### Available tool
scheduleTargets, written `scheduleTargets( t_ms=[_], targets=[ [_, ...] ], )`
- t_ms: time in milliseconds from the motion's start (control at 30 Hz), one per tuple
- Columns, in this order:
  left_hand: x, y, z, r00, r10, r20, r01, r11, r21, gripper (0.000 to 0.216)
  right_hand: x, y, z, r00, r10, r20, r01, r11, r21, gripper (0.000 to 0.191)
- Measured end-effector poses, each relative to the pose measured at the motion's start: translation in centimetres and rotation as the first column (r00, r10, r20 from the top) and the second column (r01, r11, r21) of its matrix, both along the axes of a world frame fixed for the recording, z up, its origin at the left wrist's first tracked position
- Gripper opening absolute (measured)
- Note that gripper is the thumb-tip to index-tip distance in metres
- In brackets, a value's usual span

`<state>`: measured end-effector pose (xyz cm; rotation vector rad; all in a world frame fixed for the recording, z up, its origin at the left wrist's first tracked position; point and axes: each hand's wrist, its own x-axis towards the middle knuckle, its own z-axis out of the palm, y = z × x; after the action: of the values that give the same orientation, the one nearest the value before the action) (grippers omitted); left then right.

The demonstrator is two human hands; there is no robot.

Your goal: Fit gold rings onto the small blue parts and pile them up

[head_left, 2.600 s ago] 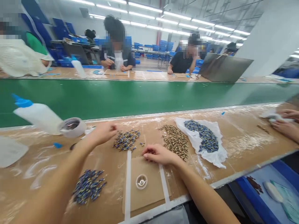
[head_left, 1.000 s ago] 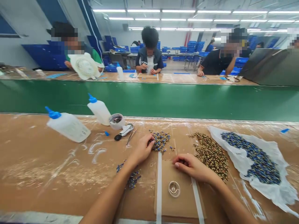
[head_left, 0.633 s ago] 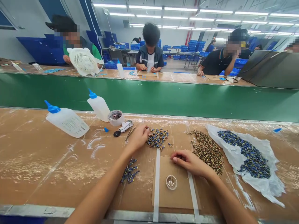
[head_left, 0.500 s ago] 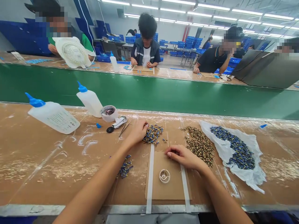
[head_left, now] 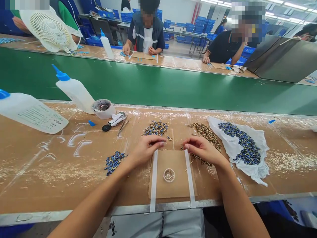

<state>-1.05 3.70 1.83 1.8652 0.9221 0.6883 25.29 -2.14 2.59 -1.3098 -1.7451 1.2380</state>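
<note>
Head view: left hand (head_left: 148,148) and right hand (head_left: 201,150) near-pinched by cardboard (head_left: 174,159) far corners, contents unclear; likely handling small parts (head_left: 156,128), next needing precision.

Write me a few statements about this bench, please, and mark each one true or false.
The small clear cup stands on the cardboard between white tape strips. True.
A hand is holding the cup. False: the left hand and right hand are both beyond it.
Blue-and-gold pieces lie on the white sheet. True.
The tape roll is right of the cardboard. False: the tape roll is left of it.
</note>
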Motion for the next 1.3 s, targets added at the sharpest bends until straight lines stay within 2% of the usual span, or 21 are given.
scheduleTargets(
  t_ms=[133,233,333,467,633,833,1067,1200,1300],
  targets=[
    [0.5,-1.5,-1.1,0.995,-0.064,0.076,0.084,0.951,-0.297,0.026,-2.3,-0.7,-0.1,0.962,0.27,0.051,-0.265,0.96,-0.091,0.022],
    [0.9,-1.8,-1.6,0.995,-0.064,0.08,0.088,0.936,-0.34,0.024,-3.7,-0.9,-0.4,0.939,0.343,0.004,-0.339,0.93,-0.14,0.021],
    [1.2,-1.8,-2.1,0.995,-0.06,0.076,0.082,0.938,-0.338,0.024,-4.2,-0.9,-0.8,0.943,0.333,0.004,-0.329,0.933,-0.143,0.015],
    [1.4,-1.7,-2.7,0.993,-0.07,0.091,0.097,0.937,-0.334,0.025,-4.2,-1.0,-0.8,0.937,0.341,0.067,-0.337,0.939,-0.072,0.013],
    [1.5,-1.7,-2.8,0.994,-0.097,0.047,0.105,0.969,-0.222,0.024,-4.5,-1.1,-0.6,0.932,0.355,0.071,-0.354,0.935,-0.029,0.011],
    [1.5,-1.6,-2.8,0.991,-0.131,-0.025,0.126,0.98,-0.153,0.023,-4.7,-1.2,-0.5,0.933,0.354,0.07,-0.356,0.934,0.021,0.009],
    [1.6,-1.8,-2.7,0.99,-0.133,-0.045,0.126,0.982,-0.141,0.023,-4.4,-1.1,-0.1,0.939,0.343,-0.033,-0.344,0.937,-0.063,0.011],
    [1.6,-1.8,-2.2,0.986,-0.143,-0.08,0.13,0.98,-0.152,0.023,-3.8,-1.0,0.3,0.961,0.254,-0.111,-0.27,0.949,-0.165,0.012],
    [1.6,-1.7,-2.0,0.983,-0.154,-0.102,0.138,0.98,-0.145,0.024,-3.2,-1.1,0.6,0.968,0.147,-0.201,-0.186,0.964,-0.19,0.01]
  ],
)
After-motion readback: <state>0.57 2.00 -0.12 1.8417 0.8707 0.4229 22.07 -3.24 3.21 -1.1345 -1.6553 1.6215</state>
